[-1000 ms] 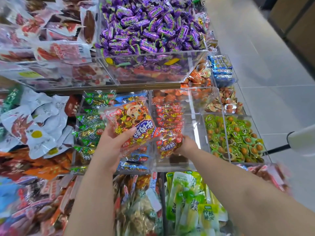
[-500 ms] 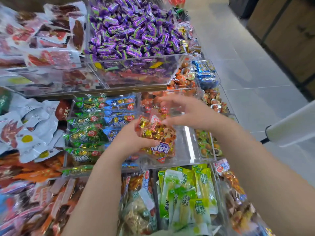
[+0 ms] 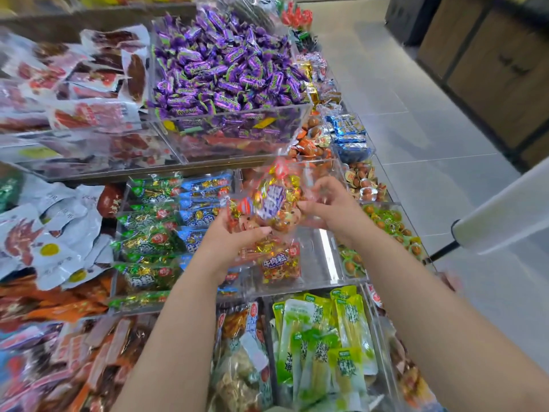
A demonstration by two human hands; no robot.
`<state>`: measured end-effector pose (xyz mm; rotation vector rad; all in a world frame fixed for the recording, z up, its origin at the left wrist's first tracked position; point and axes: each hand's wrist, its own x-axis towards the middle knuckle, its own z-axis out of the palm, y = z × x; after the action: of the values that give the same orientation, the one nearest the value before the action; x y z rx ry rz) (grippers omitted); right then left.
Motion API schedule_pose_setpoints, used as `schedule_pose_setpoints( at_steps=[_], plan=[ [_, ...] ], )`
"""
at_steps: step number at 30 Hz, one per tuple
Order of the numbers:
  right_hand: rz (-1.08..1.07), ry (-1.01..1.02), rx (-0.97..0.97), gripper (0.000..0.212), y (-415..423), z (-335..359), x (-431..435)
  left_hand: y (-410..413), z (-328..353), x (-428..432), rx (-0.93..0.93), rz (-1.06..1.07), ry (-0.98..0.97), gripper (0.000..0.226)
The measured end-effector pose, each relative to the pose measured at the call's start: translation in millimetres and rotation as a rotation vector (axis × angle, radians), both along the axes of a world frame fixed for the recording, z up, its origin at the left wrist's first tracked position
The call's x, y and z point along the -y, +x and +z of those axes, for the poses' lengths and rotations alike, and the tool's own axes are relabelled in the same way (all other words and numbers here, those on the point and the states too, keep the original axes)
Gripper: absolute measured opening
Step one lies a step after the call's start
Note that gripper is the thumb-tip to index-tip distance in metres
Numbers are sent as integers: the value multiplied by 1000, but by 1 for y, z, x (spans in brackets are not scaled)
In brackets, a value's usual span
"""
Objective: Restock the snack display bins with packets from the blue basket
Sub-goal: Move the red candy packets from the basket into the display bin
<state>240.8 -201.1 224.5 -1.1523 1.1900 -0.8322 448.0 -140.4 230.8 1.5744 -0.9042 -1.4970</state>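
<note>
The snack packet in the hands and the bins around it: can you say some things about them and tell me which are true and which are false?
1. The left hand and the right hand both hold the red and gold packet. True.
2. The top bin is full of orange sweets. False: the sweets piled there are purple.
3. A similar packet lies in the clear bin below the hands. True.
4. Light green packets sit above the purple sweets. False: the light green packets are in a lower bin, nearest the person.
</note>
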Motion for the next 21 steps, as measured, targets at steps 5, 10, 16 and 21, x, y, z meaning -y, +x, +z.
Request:
schedule_pose_setpoints(
  at_steps=[5, 10, 16, 21],
  plan=[
    [137, 86, -68, 41, 3, -20, -8, 2, -1, 3, 47, 47, -19, 92],
    [180, 165, 18, 57, -2, -26, 2, 9, -5, 4, 220, -132, -32, 65],
    [131, 230, 30, 45, -15, -61, 5, 30, -11, 6, 275, 210, -67, 93],
    [213, 298, -291, 40, 10, -110, -14, 40, -10, 8, 226, 265, -57, 80]
  ],
)
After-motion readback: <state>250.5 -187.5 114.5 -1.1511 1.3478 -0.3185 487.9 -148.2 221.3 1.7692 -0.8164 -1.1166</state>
